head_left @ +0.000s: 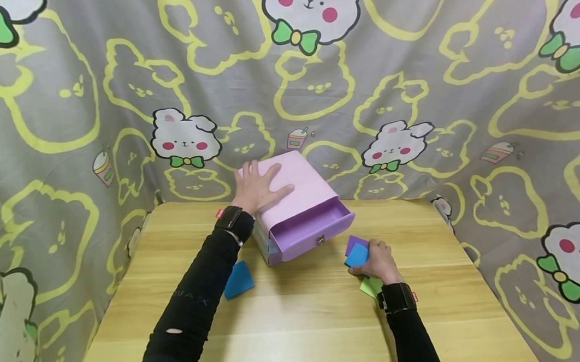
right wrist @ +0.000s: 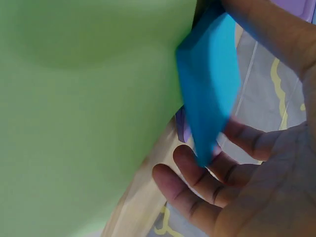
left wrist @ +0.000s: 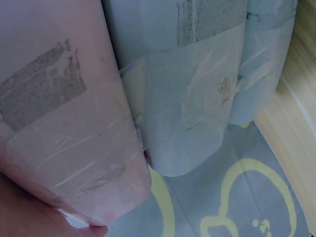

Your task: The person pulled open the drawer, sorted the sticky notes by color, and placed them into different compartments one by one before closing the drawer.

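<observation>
My left hand (head_left: 257, 191) rests with spread fingers on the pink top of a small drawer box (head_left: 302, 186). The box's purple drawer (head_left: 293, 249) is pulled partly out and has a small metal catch (head_left: 320, 240) on its front. To the right of the box, my right hand (head_left: 383, 263) pinches a blue square piece (head_left: 357, 255) between thumb and fingers. In the right wrist view, this blue piece (right wrist: 210, 84) is tilted on edge. A purple piece (head_left: 353, 243) shows behind it, and a light green piece (head_left: 371, 287) lies below the hand.
Another blue piece (head_left: 239, 281) lies on the wooden table (head_left: 298, 333), left of the box and beside my left sleeve (head_left: 188, 306). A grey patterned curtain (head_left: 246, 90) hangs behind the table and along both sides. Clear tape crosses the box's side (left wrist: 192, 108).
</observation>
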Motion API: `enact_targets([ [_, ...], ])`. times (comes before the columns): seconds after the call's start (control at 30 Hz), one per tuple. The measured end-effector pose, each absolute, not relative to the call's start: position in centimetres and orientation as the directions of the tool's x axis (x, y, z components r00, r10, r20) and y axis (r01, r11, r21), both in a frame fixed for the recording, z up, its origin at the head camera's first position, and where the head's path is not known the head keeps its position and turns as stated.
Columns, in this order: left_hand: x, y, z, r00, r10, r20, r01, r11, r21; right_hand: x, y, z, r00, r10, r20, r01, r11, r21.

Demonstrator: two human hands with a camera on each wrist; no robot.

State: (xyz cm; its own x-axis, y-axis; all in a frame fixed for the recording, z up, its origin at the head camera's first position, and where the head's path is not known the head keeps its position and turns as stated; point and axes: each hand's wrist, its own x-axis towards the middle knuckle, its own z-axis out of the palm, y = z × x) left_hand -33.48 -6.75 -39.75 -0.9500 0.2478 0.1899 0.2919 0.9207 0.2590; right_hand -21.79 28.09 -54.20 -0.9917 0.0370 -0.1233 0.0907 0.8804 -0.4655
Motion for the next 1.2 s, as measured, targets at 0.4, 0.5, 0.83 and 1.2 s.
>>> enact_targets([
  [0.4, -33.6, -6.7, -40.0, -0.948, 0.255, 0.193, 0.3, 0.917, 0.262, -21.8, 28.5, -53.8, -0.984, 0.039, -0.174, 0.131, 0.822, -0.554],
  [0.5, -33.5, -6.8, -40.0, -0.948, 0.252, 0.194, 0.298, 0.918, 0.261, -21.9, 28.5, -53.6, -0.976, 0.046, -0.211, 0.159, 0.815, -0.557],
  [0.83, -33.3, -7.1, -39.8, -0.949, 0.252, 0.19, 0.298, 0.915, 0.273, -21.3, 29.0, -52.8, -0.963, 0.041, -0.268, 0.218, 0.705, -0.675],
  [1.2, -33.2, -7.0, -39.6, -0.951, 0.252, 0.181, 0.295, 0.915, 0.275, -20.6, 29.5, -52.0, -0.959, 0.031, -0.283, 0.254, 0.541, -0.801],
])
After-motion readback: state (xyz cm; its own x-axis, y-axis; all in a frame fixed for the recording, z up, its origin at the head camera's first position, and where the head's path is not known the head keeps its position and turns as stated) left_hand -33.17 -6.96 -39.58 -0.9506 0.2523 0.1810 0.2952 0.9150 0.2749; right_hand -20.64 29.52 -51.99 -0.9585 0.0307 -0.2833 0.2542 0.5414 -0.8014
